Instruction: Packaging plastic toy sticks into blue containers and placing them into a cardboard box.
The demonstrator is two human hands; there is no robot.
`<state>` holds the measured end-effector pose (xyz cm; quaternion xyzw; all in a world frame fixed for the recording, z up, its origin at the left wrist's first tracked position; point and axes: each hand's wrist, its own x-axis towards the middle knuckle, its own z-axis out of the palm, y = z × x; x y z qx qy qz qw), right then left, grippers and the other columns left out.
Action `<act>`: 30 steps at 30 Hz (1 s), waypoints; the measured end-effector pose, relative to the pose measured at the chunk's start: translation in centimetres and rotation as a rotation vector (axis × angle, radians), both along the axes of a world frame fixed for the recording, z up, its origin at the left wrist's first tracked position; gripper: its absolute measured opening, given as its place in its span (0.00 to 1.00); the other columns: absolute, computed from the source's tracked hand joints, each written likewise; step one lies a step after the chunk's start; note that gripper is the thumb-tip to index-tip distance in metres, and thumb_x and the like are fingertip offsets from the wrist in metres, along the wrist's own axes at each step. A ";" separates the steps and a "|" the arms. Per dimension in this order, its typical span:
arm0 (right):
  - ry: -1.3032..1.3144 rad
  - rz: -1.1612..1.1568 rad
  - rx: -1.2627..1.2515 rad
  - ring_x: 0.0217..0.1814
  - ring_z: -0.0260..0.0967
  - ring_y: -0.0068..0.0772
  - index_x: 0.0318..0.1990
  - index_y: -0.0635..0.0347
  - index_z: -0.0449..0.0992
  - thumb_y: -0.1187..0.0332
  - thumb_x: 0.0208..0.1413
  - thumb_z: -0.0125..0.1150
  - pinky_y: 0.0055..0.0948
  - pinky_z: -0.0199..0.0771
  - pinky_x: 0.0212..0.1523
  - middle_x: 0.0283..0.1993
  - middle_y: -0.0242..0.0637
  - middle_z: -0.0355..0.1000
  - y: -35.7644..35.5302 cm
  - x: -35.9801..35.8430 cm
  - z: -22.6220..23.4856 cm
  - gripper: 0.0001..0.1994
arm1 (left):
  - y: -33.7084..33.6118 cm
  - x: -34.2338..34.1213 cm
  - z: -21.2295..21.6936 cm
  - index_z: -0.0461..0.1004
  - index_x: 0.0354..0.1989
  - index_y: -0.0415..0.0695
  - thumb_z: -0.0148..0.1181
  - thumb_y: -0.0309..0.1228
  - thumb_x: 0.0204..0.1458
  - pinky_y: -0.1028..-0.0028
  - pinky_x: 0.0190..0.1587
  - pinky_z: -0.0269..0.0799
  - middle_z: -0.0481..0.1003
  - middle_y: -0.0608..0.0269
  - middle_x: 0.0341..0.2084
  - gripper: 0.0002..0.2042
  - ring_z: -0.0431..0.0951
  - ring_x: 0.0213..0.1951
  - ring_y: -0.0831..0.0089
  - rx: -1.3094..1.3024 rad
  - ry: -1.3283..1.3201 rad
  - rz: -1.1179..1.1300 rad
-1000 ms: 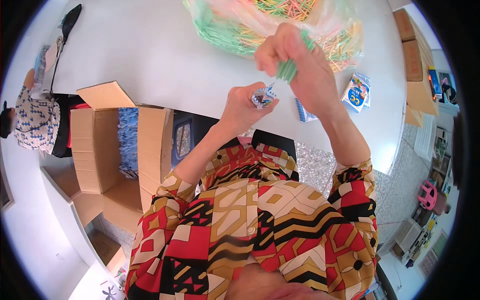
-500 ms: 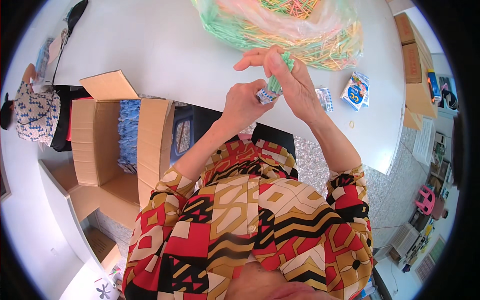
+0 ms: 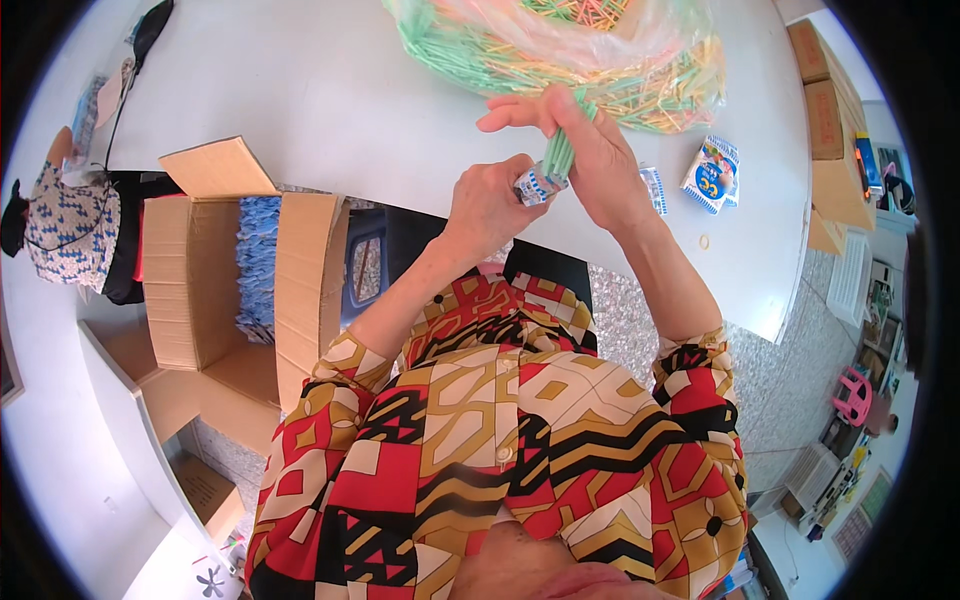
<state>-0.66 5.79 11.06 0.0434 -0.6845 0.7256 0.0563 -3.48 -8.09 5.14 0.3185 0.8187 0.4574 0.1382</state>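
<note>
My left hand (image 3: 487,207) is closed around a small blue-and-white printed packet (image 3: 531,187) near the table's front edge. A bundle of thin green sticks (image 3: 562,153), like straws, stands with its lower ends at the packet's far end; whether they reach inside is hard to see. My right hand (image 3: 604,170) grips this bundle between thumb and palm, with some fingers stretched to the left. Beyond both hands lies a clear plastic bag (image 3: 440,52) full of green, yellow and pink sticks. Beside my right wrist is a flat blue-and-white packet (image 3: 652,190), partly hidden.
Blue-and-white packets (image 3: 711,176) lie stacked on the white table (image 3: 300,90), with a rubber band (image 3: 704,241) nearby. At my left an open cardboard box (image 3: 170,285) holds a row of blue packets (image 3: 257,262). Another person (image 3: 75,225) is at the far left. Cartons (image 3: 835,150) stand at right.
My right hand has shifted slightly, and more of the green sticks' length shows between it and the packet. My left hand keeps its grip. The other person's arm has moved a little.
</note>
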 end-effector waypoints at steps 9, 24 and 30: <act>-0.017 -0.019 -0.075 0.64 0.59 0.40 0.23 0.52 0.57 0.49 0.67 0.33 0.44 0.49 0.66 0.42 0.44 0.76 -0.2 0.5 0.1 0.22 | 0.1 0.0 0.3 0.71 0.25 0.40 0.66 0.34 0.43 0.67 0.22 0.65 0.70 0.57 0.11 0.12 0.71 0.16 0.59 -0.009 0.054 0.000; 0.083 -0.133 0.087 0.57 0.61 0.27 0.28 0.61 0.66 0.55 0.65 0.42 0.29 0.58 0.58 0.50 0.39 0.73 -0.9 1.4 -1.2 0.20 | 0.3 0.6 -0.4 0.73 0.27 0.42 0.67 0.32 0.37 0.61 0.27 0.70 0.74 0.52 0.17 0.11 0.75 0.23 0.53 -0.004 0.063 0.007; 0.157 -0.022 0.273 0.62 0.58 0.30 0.38 0.57 0.72 0.60 0.62 0.47 0.31 0.56 0.60 0.62 0.39 0.61 -0.4 1.4 -1.7 0.11 | 0.3 0.3 -1.0 0.74 0.30 0.40 0.67 0.29 0.37 0.67 0.27 0.70 0.75 0.55 0.16 0.11 0.77 0.22 0.58 0.126 -0.131 0.000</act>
